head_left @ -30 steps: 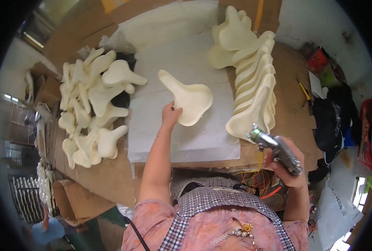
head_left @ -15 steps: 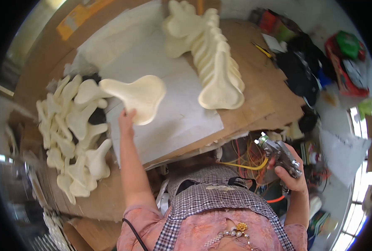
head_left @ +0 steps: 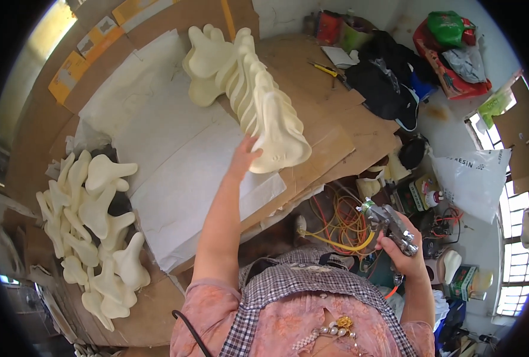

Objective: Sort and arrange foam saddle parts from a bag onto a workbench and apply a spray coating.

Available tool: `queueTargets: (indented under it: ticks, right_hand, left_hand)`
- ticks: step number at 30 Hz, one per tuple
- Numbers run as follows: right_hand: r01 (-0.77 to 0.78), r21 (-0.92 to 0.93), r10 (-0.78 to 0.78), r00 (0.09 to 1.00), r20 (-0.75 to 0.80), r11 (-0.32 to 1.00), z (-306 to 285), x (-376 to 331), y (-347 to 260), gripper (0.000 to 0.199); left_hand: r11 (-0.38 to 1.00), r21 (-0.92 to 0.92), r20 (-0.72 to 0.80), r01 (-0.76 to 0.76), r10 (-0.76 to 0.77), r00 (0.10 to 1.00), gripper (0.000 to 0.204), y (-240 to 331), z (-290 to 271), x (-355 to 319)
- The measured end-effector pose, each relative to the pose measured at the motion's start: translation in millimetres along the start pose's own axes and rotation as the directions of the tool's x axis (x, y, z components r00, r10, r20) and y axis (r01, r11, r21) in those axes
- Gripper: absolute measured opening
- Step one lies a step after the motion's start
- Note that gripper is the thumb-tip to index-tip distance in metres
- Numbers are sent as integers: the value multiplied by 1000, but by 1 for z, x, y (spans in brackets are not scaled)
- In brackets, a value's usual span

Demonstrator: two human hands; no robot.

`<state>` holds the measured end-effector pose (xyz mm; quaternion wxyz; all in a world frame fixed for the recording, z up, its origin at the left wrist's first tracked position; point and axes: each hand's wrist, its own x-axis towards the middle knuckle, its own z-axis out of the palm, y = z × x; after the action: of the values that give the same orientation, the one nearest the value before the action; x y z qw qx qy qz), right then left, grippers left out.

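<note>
At the near end of the row, my left hand (head_left: 243, 157) grips the left edge of a cream foam bike-saddle pad (head_left: 279, 143). The pad leans against a row of matching pads (head_left: 253, 77) standing one behind another on the table. In my right hand (head_left: 406, 253) is a metal spray gun (head_left: 389, 226), held off the front edge of the table with its nozzle toward the upper left. A yellow hose (head_left: 341, 245) and an orange hose run by it.
A heap of loose saddle pads (head_left: 98, 220) lies at the left. White sheets (head_left: 181, 160) cover part of the cardboard tabletop (head_left: 330, 149). A yellow cutter (head_left: 324, 69) and dark cloth (head_left: 389, 71) lie at the far right. Tangled hoses (head_left: 330, 217) hang below the front edge.
My left hand has carried the foam saddle pad rightward from over the white sheet to the near end of the row. My right hand still holds the spray gun. The view has shifted.
</note>
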<state>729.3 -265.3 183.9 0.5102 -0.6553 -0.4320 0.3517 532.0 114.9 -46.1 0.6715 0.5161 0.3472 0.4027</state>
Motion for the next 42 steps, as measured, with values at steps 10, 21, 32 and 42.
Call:
queueTargets:
  ticks: [10, 21, 32, 42]
  right_hand:
    - [-25, 61, 20, 996, 91, 998, -23, 33, 22, 54]
    - [101, 270, -91, 995, -50, 958, -36, 53, 8, 59]
    - [132, 331, -140, 990, 3, 935, -48, 116, 18, 57]
    - [-17, 149, -21, 968, 250, 989, -68, 160, 56, 56]
  left_hand:
    - [889, -353, -394, -292, 142, 908, 40, 93, -103, -61]
    - [559, 826, -229, 76, 208, 951, 52, -14, 24, 69]
    - [966, 229, -323, -117, 189, 927, 31, 101, -41, 16]
    - [683, 730, -157, 17, 144, 977, 48, 15, 8, 79]
